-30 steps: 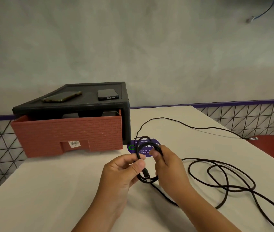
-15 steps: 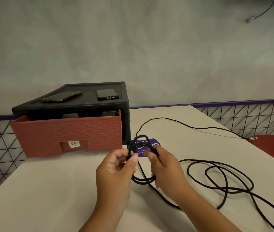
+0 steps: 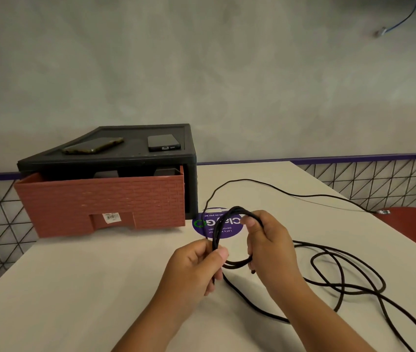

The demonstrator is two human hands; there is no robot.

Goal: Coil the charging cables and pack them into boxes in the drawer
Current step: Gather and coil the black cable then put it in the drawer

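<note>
A long black charging cable [image 3: 349, 283] lies in loose loops on the white table [image 3: 75, 288] to the right. Part of it is wound into a small coil [image 3: 223, 224] held upright between my hands. My left hand [image 3: 194, 270] pinches the coil's left side between thumb and fingers. My right hand [image 3: 268, 242] grips the coil's right side. The red brick-patterned drawer [image 3: 100, 207] stands pulled partly out of its black case [image 3: 130, 153] at the left; dark boxes [image 3: 106, 174] show just inside it.
Two phones [image 3: 92, 146] [image 3: 163, 143] lie on top of the black case. A round purple sticker [image 3: 229, 228] is on the table behind the coil. A red chair seat [image 3: 415, 224] stands at the right past the table edge. The cable's far end [image 3: 383, 212] reaches there.
The coil has gained a larger loop and now stands more upright; my right hand rose to its top right, and my left hand shifted its pinch to the left side.
</note>
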